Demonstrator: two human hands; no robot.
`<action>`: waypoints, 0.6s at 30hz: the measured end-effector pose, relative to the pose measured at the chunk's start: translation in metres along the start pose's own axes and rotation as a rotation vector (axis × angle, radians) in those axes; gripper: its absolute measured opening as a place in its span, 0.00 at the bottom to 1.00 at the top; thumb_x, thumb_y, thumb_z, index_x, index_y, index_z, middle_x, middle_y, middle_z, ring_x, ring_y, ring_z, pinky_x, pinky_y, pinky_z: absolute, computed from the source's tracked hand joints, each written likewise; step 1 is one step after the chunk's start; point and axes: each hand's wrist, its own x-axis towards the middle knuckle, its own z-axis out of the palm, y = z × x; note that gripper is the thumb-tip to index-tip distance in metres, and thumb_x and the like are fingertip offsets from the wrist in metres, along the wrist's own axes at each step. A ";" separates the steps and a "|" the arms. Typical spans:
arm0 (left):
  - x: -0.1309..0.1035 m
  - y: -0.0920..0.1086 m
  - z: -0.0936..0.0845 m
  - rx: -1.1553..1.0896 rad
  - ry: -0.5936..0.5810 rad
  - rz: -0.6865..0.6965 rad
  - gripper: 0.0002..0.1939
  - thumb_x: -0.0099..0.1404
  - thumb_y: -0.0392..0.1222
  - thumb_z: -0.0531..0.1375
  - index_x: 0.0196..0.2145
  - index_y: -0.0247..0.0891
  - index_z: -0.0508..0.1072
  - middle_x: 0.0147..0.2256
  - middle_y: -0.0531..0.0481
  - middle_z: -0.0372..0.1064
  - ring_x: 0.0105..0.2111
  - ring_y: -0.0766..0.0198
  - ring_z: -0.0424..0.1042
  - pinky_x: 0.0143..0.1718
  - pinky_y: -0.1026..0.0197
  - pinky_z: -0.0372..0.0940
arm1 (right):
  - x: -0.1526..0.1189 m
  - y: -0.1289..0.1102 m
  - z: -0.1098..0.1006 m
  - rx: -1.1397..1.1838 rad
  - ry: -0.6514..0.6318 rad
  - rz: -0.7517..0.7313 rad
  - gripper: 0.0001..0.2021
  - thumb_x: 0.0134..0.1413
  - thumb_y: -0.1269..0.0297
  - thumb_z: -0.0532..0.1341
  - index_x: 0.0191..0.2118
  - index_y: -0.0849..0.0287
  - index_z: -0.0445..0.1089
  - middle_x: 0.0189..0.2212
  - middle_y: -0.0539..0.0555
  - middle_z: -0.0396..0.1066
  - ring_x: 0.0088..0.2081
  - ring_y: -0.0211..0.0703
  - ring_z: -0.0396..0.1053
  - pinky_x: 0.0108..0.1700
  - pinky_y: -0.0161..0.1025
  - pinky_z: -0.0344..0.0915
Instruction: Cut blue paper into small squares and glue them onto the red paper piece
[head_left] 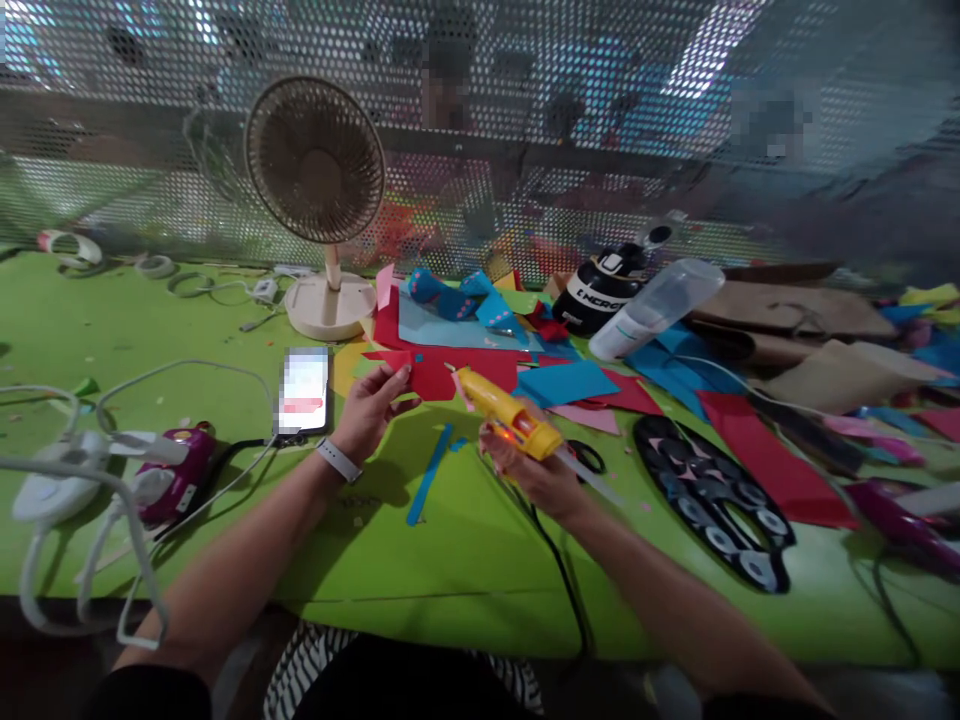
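Observation:
My left hand [375,405] pinches the edge of a small red paper piece [391,368] between thumb and fingers. In my right hand [529,460] is a yellow glue gun [510,412] with a small orange light showing; its nozzle points left, a short way from the red piece, and a clear stick juts from its rear. Behind both hands lies red paper [491,370]. A narrow blue paper strip [431,473] lies on the green table between my forearms, with a small blue scrap [458,445] beside it.
A fan [330,305] stands at the back left, near a phone [304,390]. Power strips [176,470] and cables lie at left. A dark bottle [596,292], a clear bottle [660,305], a black palette [712,500] and coloured paper are at right. Black-handled scissors [586,457] lie behind my right wrist.

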 end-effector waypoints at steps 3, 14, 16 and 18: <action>-0.003 -0.002 0.003 0.014 -0.021 -0.002 0.18 0.46 0.46 0.75 0.27 0.35 0.73 0.28 0.56 0.71 0.29 0.71 0.71 0.33 0.64 0.72 | -0.006 0.011 0.002 0.026 -0.038 -0.026 0.15 0.51 0.53 0.67 0.35 0.55 0.62 0.22 0.45 0.64 0.18 0.32 0.56 0.18 0.32 0.55; -0.010 -0.006 0.009 0.045 -0.077 -0.022 0.16 0.49 0.45 0.74 0.29 0.36 0.73 0.30 0.54 0.73 0.30 0.69 0.73 0.33 0.64 0.73 | -0.009 0.028 -0.004 -0.066 -0.031 -0.126 0.12 0.53 0.56 0.66 0.34 0.56 0.64 0.23 0.46 0.65 0.18 0.33 0.58 0.18 0.33 0.58; -0.010 -0.006 0.009 0.053 -0.077 -0.020 0.16 0.50 0.45 0.73 0.29 0.36 0.72 0.30 0.55 0.73 0.29 0.70 0.73 0.33 0.64 0.73 | -0.010 0.028 -0.003 -0.066 -0.041 -0.137 0.13 0.52 0.55 0.66 0.34 0.55 0.64 0.23 0.46 0.64 0.18 0.33 0.59 0.18 0.33 0.58; -0.010 -0.005 0.009 0.066 -0.081 -0.018 0.16 0.50 0.46 0.73 0.29 0.36 0.72 0.30 0.55 0.73 0.30 0.69 0.73 0.33 0.64 0.73 | -0.011 0.026 -0.003 -0.058 -0.041 -0.138 0.13 0.52 0.55 0.66 0.35 0.55 0.64 0.22 0.45 0.64 0.18 0.33 0.59 0.18 0.33 0.58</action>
